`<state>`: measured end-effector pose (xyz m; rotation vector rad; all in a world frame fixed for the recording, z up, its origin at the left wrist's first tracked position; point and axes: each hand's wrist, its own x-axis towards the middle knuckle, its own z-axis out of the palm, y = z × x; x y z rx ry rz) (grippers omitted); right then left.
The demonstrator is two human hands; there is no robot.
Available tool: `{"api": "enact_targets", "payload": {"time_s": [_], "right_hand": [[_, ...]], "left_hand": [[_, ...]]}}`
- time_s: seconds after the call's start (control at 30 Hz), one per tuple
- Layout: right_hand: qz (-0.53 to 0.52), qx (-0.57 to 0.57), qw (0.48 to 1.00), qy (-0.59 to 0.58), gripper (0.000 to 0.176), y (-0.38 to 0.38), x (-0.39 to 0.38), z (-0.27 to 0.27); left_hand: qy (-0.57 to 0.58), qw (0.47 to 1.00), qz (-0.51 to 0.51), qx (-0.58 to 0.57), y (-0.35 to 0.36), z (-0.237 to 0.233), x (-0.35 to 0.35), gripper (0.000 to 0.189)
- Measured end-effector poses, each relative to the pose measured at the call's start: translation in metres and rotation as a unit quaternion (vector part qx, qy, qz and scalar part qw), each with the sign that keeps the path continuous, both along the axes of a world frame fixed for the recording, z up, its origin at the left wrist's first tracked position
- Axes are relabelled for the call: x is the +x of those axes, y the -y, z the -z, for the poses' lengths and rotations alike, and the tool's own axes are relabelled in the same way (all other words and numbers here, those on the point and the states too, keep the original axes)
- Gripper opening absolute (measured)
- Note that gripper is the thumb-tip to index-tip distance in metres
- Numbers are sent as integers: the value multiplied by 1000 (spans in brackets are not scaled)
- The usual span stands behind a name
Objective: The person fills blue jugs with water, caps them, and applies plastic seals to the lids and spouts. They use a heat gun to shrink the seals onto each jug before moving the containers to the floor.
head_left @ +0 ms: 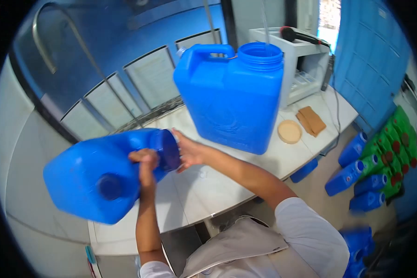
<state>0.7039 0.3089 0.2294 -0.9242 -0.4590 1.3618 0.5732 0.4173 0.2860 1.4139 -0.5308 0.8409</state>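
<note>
A large blue jug [83, 162] lies tilted on its side above the left part of the counter, with a dark blue cap [171, 150] on its wide mouth. My left hand [146, 160] is closed on the jug near its neck, probably at the handle, which is partly hidden. Around the rim of the wide cap curl the fingers of my right hand [190, 150]. A smaller dark cap [110, 186] sits on the jug's side facing me. Behind my right arm, a second blue jug [231, 102] stands upright with its wide mouth uncapped.
A thin clear stream or tube [264, 21] runs down into the upright jug. On the white counter [190, 194] are a round tan lid [289, 131] and a folded brown cloth [311, 121]. A white rack [287, 74] stands behind. Several blue containers [345, 178] and green crates [394, 153] occupy the floor.
</note>
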Motion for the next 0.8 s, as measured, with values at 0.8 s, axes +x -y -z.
{"api": "enact_targets", "payload": {"time_s": [0.8], "right_hand": [[231, -26, 958, 169, 57, -25, -14, 58]], "left_hand": [[-189, 806, -336, 449, 19, 13, -4, 7]]}}
